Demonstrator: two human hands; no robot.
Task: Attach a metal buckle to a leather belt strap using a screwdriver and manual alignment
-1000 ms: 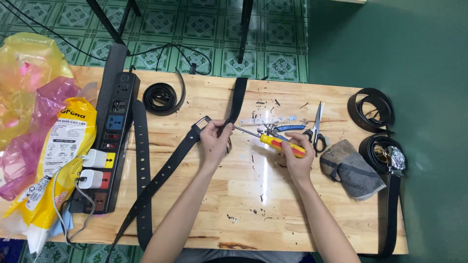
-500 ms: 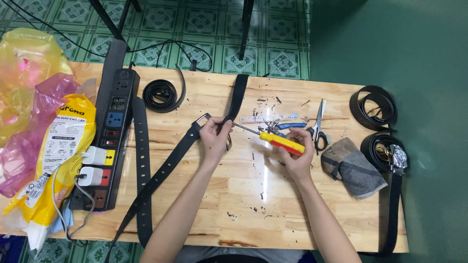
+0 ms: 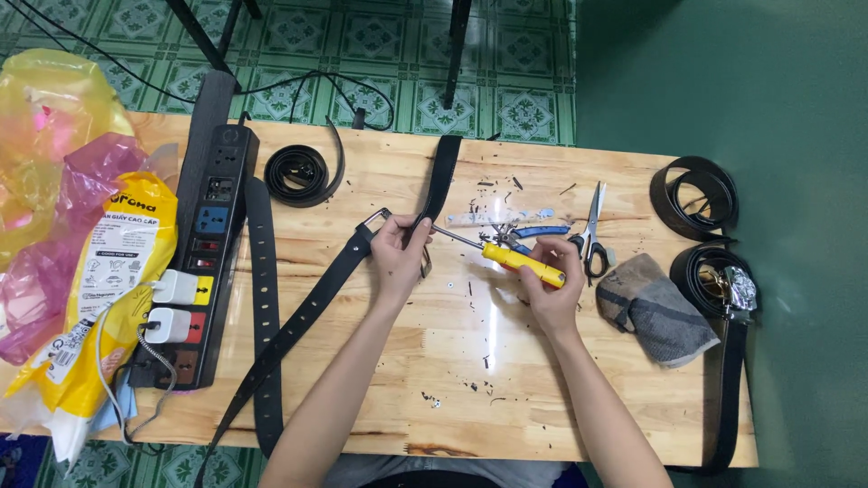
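A long black leather belt (image 3: 298,316) with a metal buckle end is lying slantwise across the pale wooden table (image 3: 561,398), and the left hand (image 3: 398,258) is pinching it closed-fingered near the buckle at the table's middle. The right hand (image 3: 551,285) is wrapping tightly round a yellow-handled screwdriver (image 3: 515,260), its thin steel shaft pointing toward the left hand's fingers. Just beyond are lying blue-handled pliers (image 3: 533,233) and black-handled scissors (image 3: 592,230), with a folded grey cloth (image 3: 655,307) and coiled black belts (image 3: 705,194) to the right and a black power strip (image 3: 203,253) to the left.
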